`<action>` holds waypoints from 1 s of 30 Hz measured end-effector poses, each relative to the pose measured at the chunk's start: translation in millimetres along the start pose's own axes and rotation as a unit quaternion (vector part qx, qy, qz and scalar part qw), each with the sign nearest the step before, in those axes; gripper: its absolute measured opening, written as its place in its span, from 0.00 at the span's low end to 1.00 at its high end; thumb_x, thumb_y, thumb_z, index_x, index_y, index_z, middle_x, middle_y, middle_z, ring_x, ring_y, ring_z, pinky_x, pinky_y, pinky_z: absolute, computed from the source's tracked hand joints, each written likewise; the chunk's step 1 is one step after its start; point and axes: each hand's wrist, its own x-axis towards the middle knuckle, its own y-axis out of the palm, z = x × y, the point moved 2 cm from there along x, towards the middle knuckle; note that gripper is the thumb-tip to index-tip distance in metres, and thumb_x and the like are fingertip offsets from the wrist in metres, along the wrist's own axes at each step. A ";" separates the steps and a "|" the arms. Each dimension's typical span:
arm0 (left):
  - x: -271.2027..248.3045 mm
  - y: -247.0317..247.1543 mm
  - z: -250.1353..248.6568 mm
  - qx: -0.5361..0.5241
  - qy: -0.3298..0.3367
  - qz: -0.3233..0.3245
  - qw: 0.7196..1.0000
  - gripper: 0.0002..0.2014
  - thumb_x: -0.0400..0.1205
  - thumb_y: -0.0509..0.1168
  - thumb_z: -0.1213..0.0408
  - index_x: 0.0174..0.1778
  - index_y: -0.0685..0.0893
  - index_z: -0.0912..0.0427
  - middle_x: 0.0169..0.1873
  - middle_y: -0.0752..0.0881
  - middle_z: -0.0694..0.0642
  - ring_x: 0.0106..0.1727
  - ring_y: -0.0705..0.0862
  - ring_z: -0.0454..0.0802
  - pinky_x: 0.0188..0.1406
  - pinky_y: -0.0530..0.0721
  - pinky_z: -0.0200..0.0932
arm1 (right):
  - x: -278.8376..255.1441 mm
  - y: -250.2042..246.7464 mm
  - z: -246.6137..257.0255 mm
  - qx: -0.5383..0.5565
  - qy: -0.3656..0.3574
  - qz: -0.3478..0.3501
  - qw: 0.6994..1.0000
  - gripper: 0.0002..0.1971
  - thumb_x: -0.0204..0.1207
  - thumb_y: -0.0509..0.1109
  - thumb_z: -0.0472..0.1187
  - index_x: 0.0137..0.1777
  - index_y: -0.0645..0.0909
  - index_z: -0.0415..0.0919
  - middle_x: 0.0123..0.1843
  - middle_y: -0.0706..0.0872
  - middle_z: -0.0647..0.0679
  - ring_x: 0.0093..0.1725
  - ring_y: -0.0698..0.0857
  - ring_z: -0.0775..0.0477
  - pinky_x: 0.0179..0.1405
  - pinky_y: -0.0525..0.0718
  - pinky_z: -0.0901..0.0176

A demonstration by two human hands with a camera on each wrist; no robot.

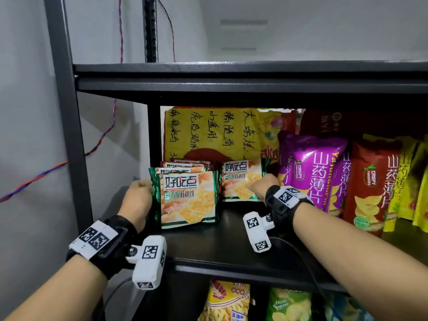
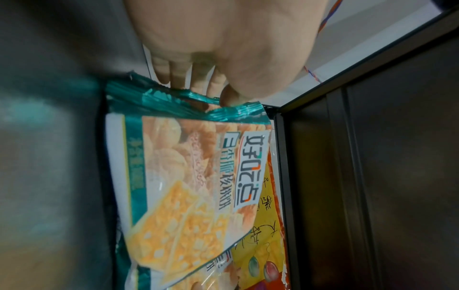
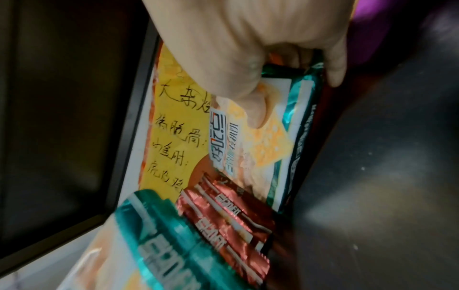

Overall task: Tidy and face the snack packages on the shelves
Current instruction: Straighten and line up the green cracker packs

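Observation:
Green-edged walnut cookie packs (image 1: 188, 198) stand in a front stack at the left of the black shelf (image 1: 231, 237). My left hand (image 1: 139, 195) grips the stack's left edge, fingers behind and thumb (image 2: 231, 97) on the crimped green seal (image 2: 188, 98). A second stack of the same packs (image 1: 242, 181) stands further back to the right. My right hand (image 1: 264, 184) holds its right side, thumb (image 3: 255, 109) on the front face (image 3: 263, 145) and fingers round the edge. Red-foil packs (image 1: 185, 164) (image 3: 231, 221) stand behind the front stack.
Purple (image 1: 310, 170), red (image 1: 368, 181) and yellow (image 1: 407, 179) yam chip bags stand to the right. A yellow handwritten sign (image 1: 213, 133) backs the shelf. A grey upright post (image 1: 67, 117) is at left. More snack bags (image 1: 227, 300) fill the shelf below.

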 end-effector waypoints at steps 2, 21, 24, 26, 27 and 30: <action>4.1 -1.6 3.1 0.001 -0.003 0.011 1.000 0.15 0.88 0.52 0.72 0.67 0.78 0.70 0.58 0.87 0.73 0.61 0.87 0.73 0.66 0.81 0.75 | 11.0 2.6 -0.6 -0.001 0.009 -0.010 1.000 0.25 0.81 0.70 0.46 0.70 0.75 0.27 0.68 0.83 0.36 0.67 0.84 0.39 0.57 0.82 0.55; -1.5 1.9 0.1 -0.004 0.007 0.055 0.998 0.14 0.85 0.63 0.77 0.66 0.73 0.76 0.55 0.87 0.78 0.45 0.86 0.69 0.48 0.85 0.72 | -60.3 21.4 31.2 0.176 -0.155 0.188 0.954 0.23 0.67 0.80 0.60 0.27 0.81 0.42 0.33 0.87 0.32 0.35 0.80 0.47 0.42 0.70 0.53; -3.9 1.9 -0.3 -0.005 0.000 0.060 0.998 0.09 0.83 0.65 0.79 0.57 0.74 0.68 0.38 0.87 0.70 0.30 0.85 0.60 0.29 0.86 0.55 | -59.8 41.4 28.1 0.225 -0.118 0.233 0.939 0.33 0.63 0.87 0.48 0.62 0.82 0.29 0.52 0.91 0.36 0.54 0.87 0.45 0.56 0.83 0.58; -7.7 1.3 -8.7 0.024 0.016 0.082 0.996 0.09 0.82 0.66 0.80 0.57 0.78 0.70 0.35 0.89 0.68 0.26 0.84 0.57 0.28 0.86 0.52 | -61.7 42.0 27.6 0.237 -0.099 0.225 0.940 0.29 0.59 0.89 0.44 0.54 0.76 0.40 0.42 0.83 0.48 0.43 0.83 0.53 0.41 0.83 0.67; -7.3 -0.3 -11.0 0.040 0.028 0.084 0.995 0.09 0.81 0.66 0.80 0.56 0.82 0.69 0.37 0.91 0.68 0.26 0.85 0.56 0.32 0.87 0.54 | -62.3 41.1 27.6 0.241 -0.088 0.223 0.940 0.29 0.58 0.90 0.44 0.50 0.73 0.45 0.40 0.77 0.51 0.38 0.76 0.58 0.33 0.76 0.69; -9.7 0.7 -18.1 0.077 0.069 0.073 0.992 0.08 0.79 0.68 0.82 0.51 0.86 0.69 0.43 0.91 0.71 0.29 0.86 0.58 0.36 0.87 0.57 | -64.1 28.1 17.6 0.259 -0.086 0.201 0.941 0.46 0.57 0.90 0.42 0.72 0.71 0.31 0.49 0.81 0.50 0.38 0.72 0.64 0.26 0.70 0.73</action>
